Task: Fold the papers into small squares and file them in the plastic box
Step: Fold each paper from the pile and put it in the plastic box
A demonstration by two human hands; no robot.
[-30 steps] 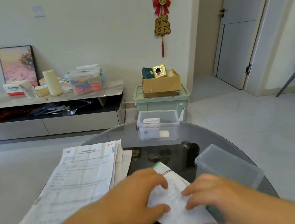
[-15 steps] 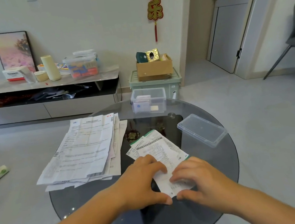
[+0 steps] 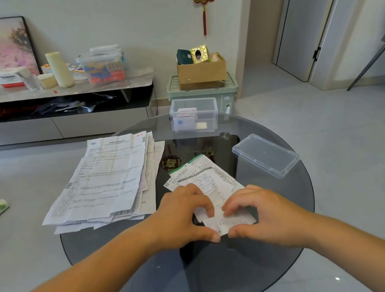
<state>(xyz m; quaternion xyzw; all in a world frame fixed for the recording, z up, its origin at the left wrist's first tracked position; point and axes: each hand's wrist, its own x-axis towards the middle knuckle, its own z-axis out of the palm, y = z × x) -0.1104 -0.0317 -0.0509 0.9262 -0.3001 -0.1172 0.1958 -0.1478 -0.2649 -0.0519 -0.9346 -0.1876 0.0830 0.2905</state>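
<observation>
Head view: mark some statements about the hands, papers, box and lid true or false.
1. The left hand and the right hand both pinch the printed paper. True.
2. The lid sits on the plastic box. False: it lies apart on the glass table, and the box is open.
3. The paper stack lies left of the hands. True.
4. The plastic box is empty. False: some small items are inside.
</observation>
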